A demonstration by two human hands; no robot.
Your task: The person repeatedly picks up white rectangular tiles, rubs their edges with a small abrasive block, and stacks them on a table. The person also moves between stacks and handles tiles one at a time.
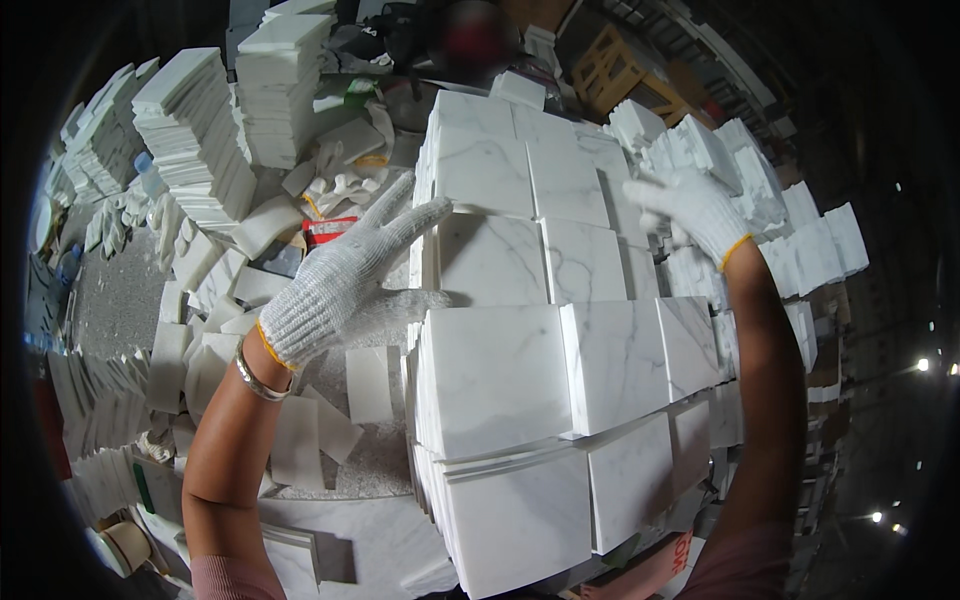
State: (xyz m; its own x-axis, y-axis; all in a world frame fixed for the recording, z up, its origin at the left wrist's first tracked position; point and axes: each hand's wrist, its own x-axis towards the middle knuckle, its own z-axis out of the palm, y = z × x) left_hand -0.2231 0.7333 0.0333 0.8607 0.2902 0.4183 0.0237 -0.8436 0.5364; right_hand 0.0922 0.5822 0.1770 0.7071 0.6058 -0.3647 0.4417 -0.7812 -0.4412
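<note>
White marble tiles with grey veins point(495, 375) stand in close rows of stacks before me, their top faces at uneven heights. At their left side is my left hand point(340, 275), in a white knitted glove with a yellow cuff edge. Its fingers are spread, the tips by the left edge of a tile point(490, 255), with nothing held; contact is unclear. My right hand point(690, 212), gloved the same way, hovers over the far right of the stacks, near smaller tile stacks point(705, 150). Its fingers look apart and empty, though slightly blurred.
Tall tile stacks point(190, 130) rise at the far left. Loose tile pieces point(205, 370) and crumpled white gloves point(340, 180) lie on the left. A wooden crate point(625, 75) stands at the back. A pinkish-red box point(645, 570) sits at the bottom right.
</note>
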